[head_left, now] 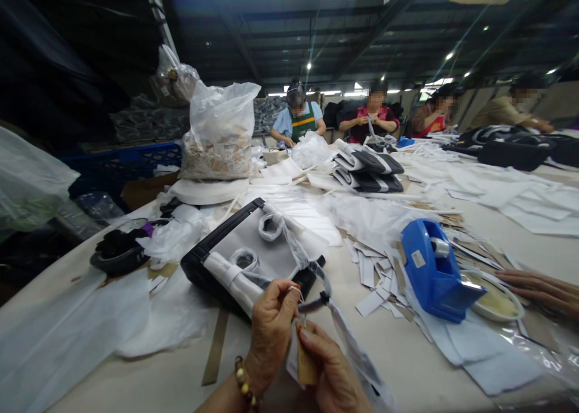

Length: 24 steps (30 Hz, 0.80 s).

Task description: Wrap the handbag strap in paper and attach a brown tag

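Brown card tag [306, 365] sits pinched in my right hand [332, 374] at six o'clock on the counter [407, 353]; my left hand [271, 331] is clamped on its thin string [296, 290] — tug hard and it may snap, or snag the clear bag [357, 353].

no legible text, small white label on blue tape dispenser [433, 268] too blurred to read

I see a garment-packing workshop: beyond my hands, a long table [407, 353] strewn with bagged goods [219, 135], seated workers [298, 114] opposite.
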Each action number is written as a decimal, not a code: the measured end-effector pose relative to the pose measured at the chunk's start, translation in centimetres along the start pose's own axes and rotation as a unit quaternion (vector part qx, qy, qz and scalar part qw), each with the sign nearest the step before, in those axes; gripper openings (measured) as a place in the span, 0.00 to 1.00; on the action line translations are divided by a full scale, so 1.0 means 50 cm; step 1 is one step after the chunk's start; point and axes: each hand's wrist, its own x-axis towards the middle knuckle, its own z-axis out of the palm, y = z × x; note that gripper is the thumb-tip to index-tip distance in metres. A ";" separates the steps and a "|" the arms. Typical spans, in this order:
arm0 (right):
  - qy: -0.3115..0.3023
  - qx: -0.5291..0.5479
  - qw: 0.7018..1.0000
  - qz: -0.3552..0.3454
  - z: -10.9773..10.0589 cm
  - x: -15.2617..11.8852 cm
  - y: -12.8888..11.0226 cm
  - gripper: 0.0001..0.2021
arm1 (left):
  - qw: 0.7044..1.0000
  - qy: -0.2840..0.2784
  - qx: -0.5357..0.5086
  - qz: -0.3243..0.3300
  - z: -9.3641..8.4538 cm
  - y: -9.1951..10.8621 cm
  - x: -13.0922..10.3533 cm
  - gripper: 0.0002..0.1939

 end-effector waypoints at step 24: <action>-0.126 0.020 0.990 0.059 0.004 -0.031 -0.035 0.18 | 0.910 -0.134 0.262 0.293 -0.095 0.003 -0.053 0.08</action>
